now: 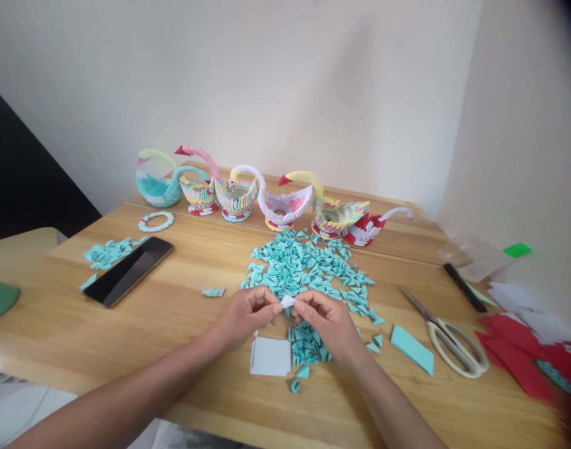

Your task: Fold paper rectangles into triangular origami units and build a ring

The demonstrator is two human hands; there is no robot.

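Between my two hands is a small folded white paper piece [288, 301]. My left hand [254, 312] pinches its left side, and my right hand [323, 318] pinches the right. Both sets of fingers are closed on it, above a large heap of turquoise folded paper triangles [308, 262]. Just below my left hand lies a stack of white paper sheets [270, 357]. A smaller group of turquoise triangles [308, 343] spreads beneath my right hand. Right of that hand rests a stack of turquoise paper strips [412, 349].
Several folded-paper swans [285, 206] line the back of the wooden table. A paper ring [156, 221] and a black phone [130, 270] lie at left. Scissors [454, 343], a black pen-like object [464, 288] and red paper [512, 340] are at right.
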